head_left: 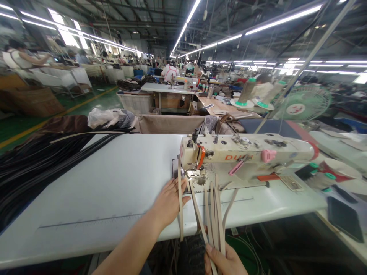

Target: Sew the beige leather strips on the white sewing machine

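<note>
A sewing machine (249, 152) with a worn white body stands on a pale worktable (120, 191). My left hand (173, 196) lies flat by the needle area, fingers stretched forward and thumb apart, with one beige strap (180, 206) running across it. Several more beige strips (212, 214) hang over the table's front edge, their upper ends near the machine's base. Below that edge, my right hand (223, 259) is closed around the lower part of these strips. Some of its fingers are hidden behind them. The exact spot under the presser foot is hard to make out.
Long black strips (43, 168) lie heaped over the table's left side. To the right are thread cones (319, 179), a dark phone (344, 217) and a green fan (304, 103). A fabric-lined bin (169, 124) stands behind the table. Other people work farther back.
</note>
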Action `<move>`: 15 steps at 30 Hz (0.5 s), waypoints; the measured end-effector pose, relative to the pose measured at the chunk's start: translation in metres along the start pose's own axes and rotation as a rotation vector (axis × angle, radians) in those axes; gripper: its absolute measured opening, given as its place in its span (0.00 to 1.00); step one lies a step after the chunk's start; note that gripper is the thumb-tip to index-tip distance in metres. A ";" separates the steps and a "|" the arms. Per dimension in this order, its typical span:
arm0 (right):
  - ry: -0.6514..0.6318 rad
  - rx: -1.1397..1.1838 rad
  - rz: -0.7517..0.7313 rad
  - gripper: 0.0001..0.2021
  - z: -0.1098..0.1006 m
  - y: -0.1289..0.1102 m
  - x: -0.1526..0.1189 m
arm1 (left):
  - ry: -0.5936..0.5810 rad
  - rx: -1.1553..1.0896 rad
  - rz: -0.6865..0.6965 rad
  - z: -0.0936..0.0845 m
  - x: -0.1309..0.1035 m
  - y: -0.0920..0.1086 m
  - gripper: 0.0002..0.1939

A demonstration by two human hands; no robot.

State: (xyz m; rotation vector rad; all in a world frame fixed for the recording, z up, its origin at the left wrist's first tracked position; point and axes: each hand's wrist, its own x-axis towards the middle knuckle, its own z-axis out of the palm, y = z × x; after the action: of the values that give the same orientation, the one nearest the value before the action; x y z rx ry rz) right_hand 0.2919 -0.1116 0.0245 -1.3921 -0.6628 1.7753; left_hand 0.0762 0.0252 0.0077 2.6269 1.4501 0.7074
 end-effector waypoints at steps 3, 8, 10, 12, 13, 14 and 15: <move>0.007 0.017 -0.003 0.36 0.002 0.001 0.001 | 0.008 0.006 0.010 0.000 0.000 0.000 0.28; 0.019 0.016 0.006 0.40 0.004 -0.001 -0.001 | 0.009 0.001 0.003 0.001 0.002 0.000 0.28; 0.024 0.002 0.010 0.40 0.005 0.000 0.000 | 0.009 -0.009 -0.008 0.001 0.003 -0.001 0.28; 0.027 -0.006 0.024 0.40 0.006 0.002 0.003 | 0.001 -0.015 -0.016 0.002 0.005 -0.002 0.28; 0.032 -0.008 0.034 0.41 0.006 0.003 0.006 | -0.005 -0.017 -0.019 0.002 0.006 -0.003 0.28; 0.032 -0.011 0.046 0.43 0.006 0.005 0.008 | -0.012 -0.020 -0.022 0.003 0.006 -0.003 0.28; 0.032 -0.015 0.058 0.45 0.007 0.006 0.011 | -0.018 -0.023 -0.027 0.003 0.007 -0.004 0.27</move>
State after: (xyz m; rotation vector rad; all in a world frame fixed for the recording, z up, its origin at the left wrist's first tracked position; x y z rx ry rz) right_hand 0.2828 -0.1052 0.0150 -1.4607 -0.6262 1.7918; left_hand 0.0775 0.0334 0.0061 2.5845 1.4612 0.6910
